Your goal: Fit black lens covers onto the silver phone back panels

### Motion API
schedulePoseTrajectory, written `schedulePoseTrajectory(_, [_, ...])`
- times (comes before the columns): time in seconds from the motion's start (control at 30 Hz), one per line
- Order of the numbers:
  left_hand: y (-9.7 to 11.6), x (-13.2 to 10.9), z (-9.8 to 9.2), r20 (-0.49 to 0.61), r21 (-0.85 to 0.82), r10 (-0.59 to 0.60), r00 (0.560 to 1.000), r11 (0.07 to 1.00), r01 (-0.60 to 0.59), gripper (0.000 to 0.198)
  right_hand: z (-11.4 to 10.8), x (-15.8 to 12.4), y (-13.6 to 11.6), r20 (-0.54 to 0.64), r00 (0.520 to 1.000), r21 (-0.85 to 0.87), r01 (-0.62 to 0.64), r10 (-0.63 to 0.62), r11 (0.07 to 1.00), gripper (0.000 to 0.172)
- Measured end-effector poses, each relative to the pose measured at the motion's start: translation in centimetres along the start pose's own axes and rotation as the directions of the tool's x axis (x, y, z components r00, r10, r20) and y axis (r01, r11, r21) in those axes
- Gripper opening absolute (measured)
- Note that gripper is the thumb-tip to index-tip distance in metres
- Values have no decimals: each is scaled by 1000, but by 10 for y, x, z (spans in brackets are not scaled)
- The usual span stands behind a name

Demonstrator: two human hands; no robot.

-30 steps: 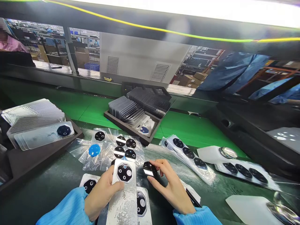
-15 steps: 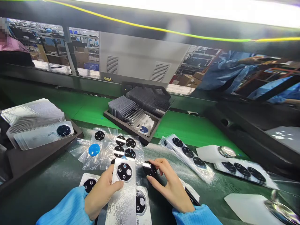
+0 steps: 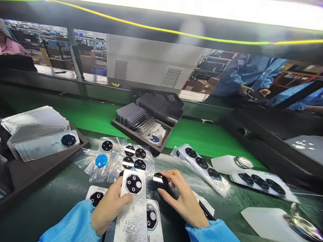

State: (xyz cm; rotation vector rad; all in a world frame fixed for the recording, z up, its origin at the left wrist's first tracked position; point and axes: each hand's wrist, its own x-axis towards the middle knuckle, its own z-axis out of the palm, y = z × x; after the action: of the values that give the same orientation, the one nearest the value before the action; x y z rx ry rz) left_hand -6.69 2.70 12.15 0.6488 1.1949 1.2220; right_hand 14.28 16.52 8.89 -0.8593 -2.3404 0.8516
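My left hand is closed on a silvery phone back cover, thumb on its face just below a black octagonal camera area with round holes. Between the thumb and fingers of my right hand is a glossy black camera lens cover, held just right of the phone cover. Two more silvery covers lie underneath, one on the left and one on the right. Behind my hands, clear plastic film carries several black lens covers and a blue disc.
Dark trays with stacked silvery covers stand at left and at centre back. Bagged black lens covers lie at right, near two white bottles with metal tops. A co-worker in blue stands beyond the line.
My hands and what they hold stay nearly still; the black lens cover tilts slightly. In the background, the co-worker's hands have come down onto a dark object.
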Motion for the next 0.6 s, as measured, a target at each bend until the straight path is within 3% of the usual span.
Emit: schedulePoseTrajectory(0.6, [4, -1, 4, 23, -14, -4, 1000, 1000, 4, 53, 0, 0, -1, -6, 1000, -10, 12, -12, 1000, 33])
